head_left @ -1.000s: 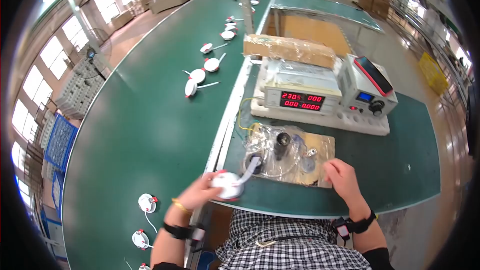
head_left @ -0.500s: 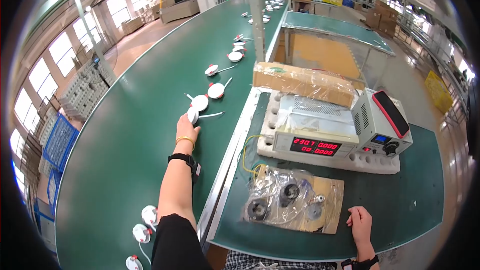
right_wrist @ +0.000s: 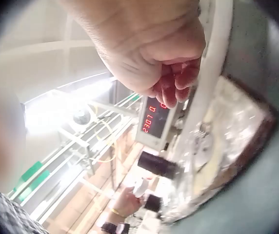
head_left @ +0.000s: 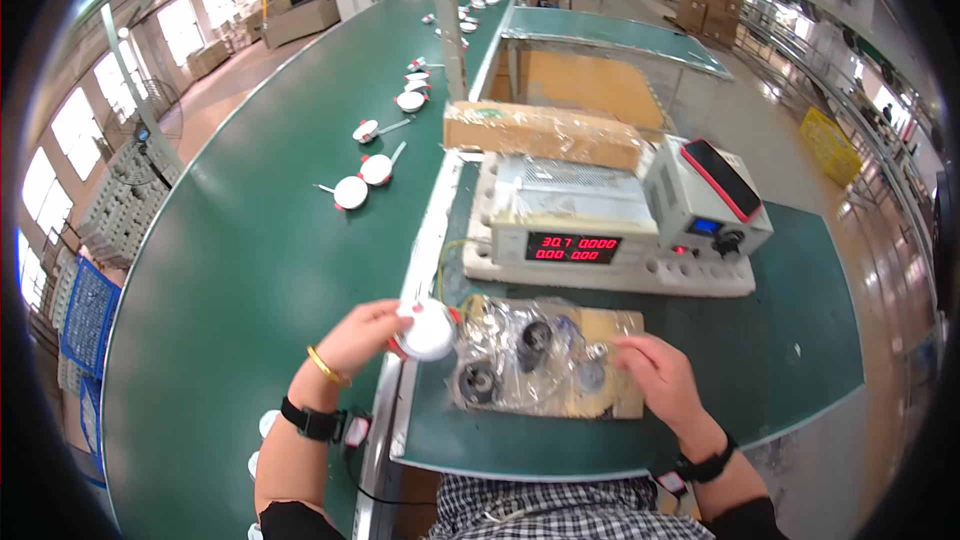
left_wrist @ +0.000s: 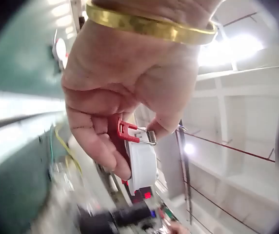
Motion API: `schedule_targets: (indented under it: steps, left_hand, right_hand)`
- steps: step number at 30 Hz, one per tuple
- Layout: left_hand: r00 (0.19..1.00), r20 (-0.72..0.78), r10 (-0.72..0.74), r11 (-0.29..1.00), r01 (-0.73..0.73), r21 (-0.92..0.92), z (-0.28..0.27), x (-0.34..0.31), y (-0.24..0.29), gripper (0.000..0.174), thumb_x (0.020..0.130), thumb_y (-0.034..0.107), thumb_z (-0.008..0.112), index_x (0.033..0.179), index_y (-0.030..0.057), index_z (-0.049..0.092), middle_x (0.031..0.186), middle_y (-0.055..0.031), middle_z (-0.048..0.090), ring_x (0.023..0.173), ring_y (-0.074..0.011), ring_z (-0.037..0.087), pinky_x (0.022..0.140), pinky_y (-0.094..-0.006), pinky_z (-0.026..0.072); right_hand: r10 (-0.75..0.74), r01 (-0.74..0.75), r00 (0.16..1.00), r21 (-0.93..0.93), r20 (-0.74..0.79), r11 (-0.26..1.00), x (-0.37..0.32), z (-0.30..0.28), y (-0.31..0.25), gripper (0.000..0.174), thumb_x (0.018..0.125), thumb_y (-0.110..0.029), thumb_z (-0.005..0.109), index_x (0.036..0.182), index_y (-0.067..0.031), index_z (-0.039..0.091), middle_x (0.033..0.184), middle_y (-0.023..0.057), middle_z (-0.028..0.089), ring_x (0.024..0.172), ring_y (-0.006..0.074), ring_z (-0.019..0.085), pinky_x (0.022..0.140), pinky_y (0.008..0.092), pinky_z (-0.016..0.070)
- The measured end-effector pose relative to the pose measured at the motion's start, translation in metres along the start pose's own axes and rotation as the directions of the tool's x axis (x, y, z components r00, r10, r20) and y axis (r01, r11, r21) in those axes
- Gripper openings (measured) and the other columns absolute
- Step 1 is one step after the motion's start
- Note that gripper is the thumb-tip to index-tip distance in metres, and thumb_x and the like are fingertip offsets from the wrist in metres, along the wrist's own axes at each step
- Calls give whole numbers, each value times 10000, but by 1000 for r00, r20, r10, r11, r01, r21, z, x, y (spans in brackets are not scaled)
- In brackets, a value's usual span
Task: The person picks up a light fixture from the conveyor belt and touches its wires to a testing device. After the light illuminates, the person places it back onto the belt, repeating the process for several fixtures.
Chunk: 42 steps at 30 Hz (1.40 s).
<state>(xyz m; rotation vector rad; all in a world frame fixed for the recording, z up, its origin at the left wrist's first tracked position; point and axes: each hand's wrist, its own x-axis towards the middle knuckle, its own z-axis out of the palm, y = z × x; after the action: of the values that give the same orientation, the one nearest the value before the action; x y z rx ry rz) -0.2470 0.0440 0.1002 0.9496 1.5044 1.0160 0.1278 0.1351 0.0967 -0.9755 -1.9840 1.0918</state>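
Note:
My left hand grips a round white downlight by its edge, over the metal rail between the belt and the bench. A red spring clip with a coiled wire shows on the light's side in the left wrist view. To its right lies a plastic-wrapped board bearing two black round sockets, a front one and a taller one. Above the board's right side hangs my right hand, its fingers loosely curled with nothing between them, close to a small metal fitting.
A power meter with red digits stands behind the board. Beside it, a grey supply unit carries a red-edged black device. More downlights lie along the green belt. A metal post rises beyond the cardboard box.
The left hand reached out to the belt, took hold of a downlight there and brought it back beside the board. My right hand has shifted left, over the board's edge.

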Motion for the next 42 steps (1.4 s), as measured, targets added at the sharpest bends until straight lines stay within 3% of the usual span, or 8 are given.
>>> schedule_targets:
  steps: [7,13,17,20,25,33,37,42]
  left_hand:
    - [830,547,-104,993,121,6,129,-47,-25,314,921,210,541,1131,-21,576,969,-47,634,847,-106,593,733,-249,506]
    - [810,583,-57,794,-317,518,173,-63,-12,362,851,175,629,1178,32,567,915,-124,650,800,-191,625,740,-300,491]
    - [783,530,326,689,-581,434,178,-64,-19,352,840,173,649,1158,35,587,936,-159,650,822,-248,637,758,-309,495]
    - [846,115,521,826,-533,183,189,-65,-11,236,843,115,651,1061,27,637,917,-131,658,825,-207,645,742,-291,505]
    - [816,58,574,790,-572,222,208,-61,-9,130,858,77,635,955,-9,628,816,-64,643,737,-137,616,665,-255,506]
    - [930,193,314,669,-72,-739,220,-54,-32,131,946,162,548,916,38,583,923,-28,612,904,-100,566,849,-253,433]
    - [941,-56,335,826,-321,-463,219,-48,-40,263,970,160,498,1169,-3,552,1020,-57,612,977,-126,551,881,-260,426]
    - [989,117,94,827,-12,-562,223,-70,-74,461,980,236,465,1338,-36,363,1295,-144,483,1186,-262,496,1000,-379,428]
  right_hand:
    - [-130,84,985,332,117,939,-11,46,-48,263,954,-157,501,1144,-4,599,897,62,669,624,83,571,531,217,460]
    - [175,-446,831,445,528,777,-52,33,-40,241,964,-190,493,927,-3,641,687,36,616,476,41,464,446,190,382]
    - [187,-241,958,249,219,938,-72,28,-38,229,953,-179,518,919,-4,662,681,30,623,505,45,508,450,194,405]
    - [199,-243,960,230,199,942,-79,25,-31,208,942,-176,538,938,-10,664,687,24,627,523,52,537,454,199,417]
    - [247,-298,936,191,252,935,-85,23,-30,206,941,-181,540,938,-9,653,686,25,625,557,55,548,479,201,425]
    - [86,-106,994,345,73,932,-91,29,-31,179,947,-140,525,1004,12,601,743,26,613,592,45,537,520,187,430]
    - [241,-223,970,417,8,881,-81,28,-33,166,949,-130,523,984,12,601,748,31,609,544,37,517,484,175,418]
    - [171,-45,963,505,-206,862,-64,18,-22,180,953,-148,528,1001,14,586,745,38,607,507,24,489,455,161,398]
